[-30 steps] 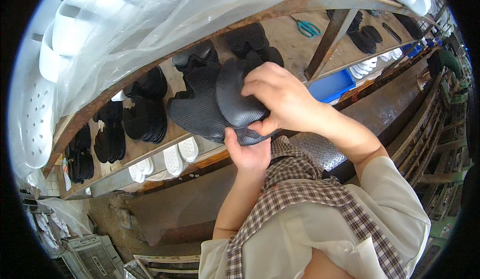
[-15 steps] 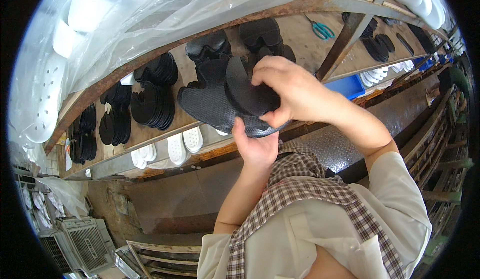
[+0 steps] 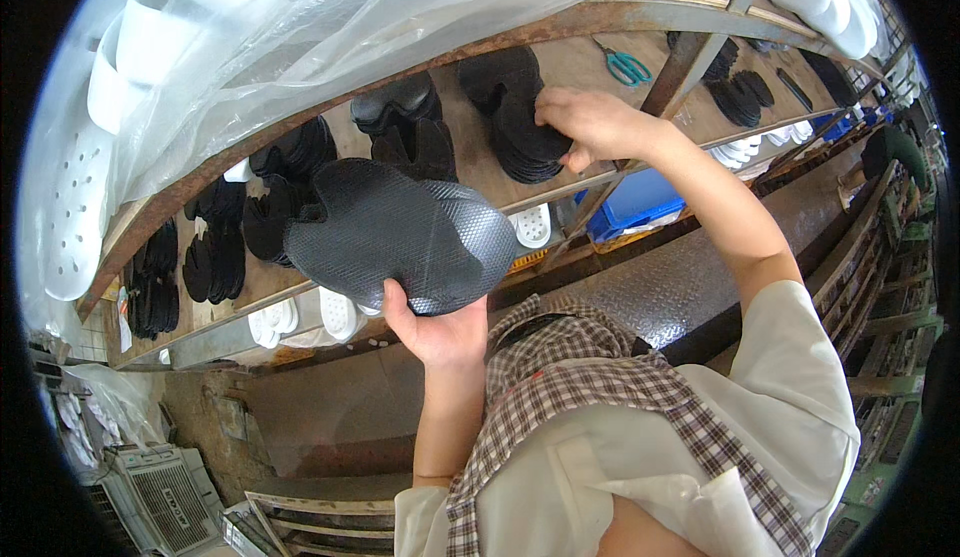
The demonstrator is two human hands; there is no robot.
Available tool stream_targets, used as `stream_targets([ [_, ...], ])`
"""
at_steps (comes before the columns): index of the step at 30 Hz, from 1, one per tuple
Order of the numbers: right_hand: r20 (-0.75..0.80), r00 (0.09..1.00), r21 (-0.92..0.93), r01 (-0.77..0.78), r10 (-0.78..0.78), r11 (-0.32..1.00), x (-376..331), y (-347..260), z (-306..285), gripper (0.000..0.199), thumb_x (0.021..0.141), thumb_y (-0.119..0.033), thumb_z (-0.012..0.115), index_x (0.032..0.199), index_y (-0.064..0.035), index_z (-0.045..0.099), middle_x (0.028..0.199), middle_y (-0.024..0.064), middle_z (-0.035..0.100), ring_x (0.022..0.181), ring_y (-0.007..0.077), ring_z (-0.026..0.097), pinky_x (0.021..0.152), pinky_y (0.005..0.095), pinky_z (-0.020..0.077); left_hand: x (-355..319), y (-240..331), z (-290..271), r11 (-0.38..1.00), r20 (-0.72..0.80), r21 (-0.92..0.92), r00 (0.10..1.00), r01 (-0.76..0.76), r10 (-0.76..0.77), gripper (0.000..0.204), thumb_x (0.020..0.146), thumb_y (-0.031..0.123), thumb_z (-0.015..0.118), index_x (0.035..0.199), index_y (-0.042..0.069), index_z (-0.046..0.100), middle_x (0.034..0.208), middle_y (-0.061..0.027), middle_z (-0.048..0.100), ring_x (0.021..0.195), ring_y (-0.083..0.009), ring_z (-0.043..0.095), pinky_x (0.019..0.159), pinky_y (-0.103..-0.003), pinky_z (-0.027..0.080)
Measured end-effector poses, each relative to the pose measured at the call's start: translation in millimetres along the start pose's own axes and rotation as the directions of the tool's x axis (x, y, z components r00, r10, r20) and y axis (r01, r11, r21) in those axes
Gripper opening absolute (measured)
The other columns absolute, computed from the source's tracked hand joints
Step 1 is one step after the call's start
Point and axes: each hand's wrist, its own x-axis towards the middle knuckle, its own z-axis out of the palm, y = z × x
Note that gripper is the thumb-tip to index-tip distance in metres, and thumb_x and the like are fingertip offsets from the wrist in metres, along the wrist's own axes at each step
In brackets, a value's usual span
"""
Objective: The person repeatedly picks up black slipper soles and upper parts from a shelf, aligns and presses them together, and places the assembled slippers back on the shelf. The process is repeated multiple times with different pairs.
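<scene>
My left hand (image 3: 438, 329) holds a few overlapping black textured shoe pieces (image 3: 375, 232), gripped at their near edge with the thumb on top. They fan out in front of the shelf, with a notch in the left side. To the right, my right hand (image 3: 600, 125) is at a stack of similar black shoe pieces (image 3: 522, 142) on the shelf. Its fingers and thumb are closed on the edge of the upper piece there. Just left of that, another black stack (image 3: 405, 117) stands partly behind the held pieces.
More black stacks (image 3: 215, 247) line the wooden shelf (image 3: 480, 192) at left. Teal-handled scissors (image 3: 625, 65) lie near a metal post (image 3: 690, 72). Plastic-wrapped white clogs (image 3: 85, 197) sit above; a blue crate (image 3: 635, 202) and white clogs (image 3: 340, 314) are below.
My right hand has left the held pieces and moved to the stack on the shelf. My left hand has shifted left with the pieces, which now spread wider and flatter.
</scene>
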Motion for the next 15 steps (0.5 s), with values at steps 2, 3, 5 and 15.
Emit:
stream_targets([
  [2,0.041,0.998,-0.013,0.04,-0.039,0.999,0,2,6,0.06,0.057,-0.018,0.079,0.108,0.004,0.057,0.116,0.0164,0.053,0.106,0.0357,0.054,0.088,0.0401,0.0472,-1,2,-1,0.999,-0.033,0.03,0.999,0.011,-0.01,0.068,0.087,0.049,0.054,0.142,0.014,0.037,0.143,-0.0082,0.041,0.133,-0.0319,0.037,0.108,-0.059,0.028],
  [3,0.03,0.997,-0.011,0.07,-0.07,0.997,-1,1,7,0.06,0.058,-0.019,0.079,0.11,0.0042,0.057,0.117,0.0164,0.053,0.106,0.0356,0.053,0.089,0.0401,0.0467,-2,2,-2,0.999,-0.016,0.032,1.0,0.016,-0.015,0.068,0.086,0.049,0.054,0.142,0.014,0.037,0.143,-0.0081,0.041,0.133,-0.0319,0.037,0.108,-0.059,0.029],
  [5,0.01,0.996,0.003,0.085,-0.085,0.996,-3,-1,7,0.06,0.062,-0.021,0.078,0.112,0.0045,0.057,0.119,0.0166,0.052,0.108,0.0357,0.053,0.091,0.0403,0.0455,-3,0,-3,0.998,-0.033,0.051,0.999,0.039,-0.038,0.067,0.087,0.049,0.054,0.141,0.015,0.037,0.143,-0.0082,0.042,0.133,-0.0317,0.037,0.107,-0.058,0.029],
  [15,0.025,0.999,0.069,0.034,-0.035,0.997,3,-4,18,0.062,0.069,-0.028,0.077,0.116,0.0061,0.056,0.121,0.0187,0.053,0.112,0.0359,0.051,0.098,0.0405,0.0417,-1,-6,-6,0.99,0.05,0.104,0.993,0.097,-0.103,0.063,0.087,0.047,0.052,0.14,0.015,0.039,0.141,-0.0061,0.044,0.131,-0.0295,0.04,0.108,-0.055,0.03],
])
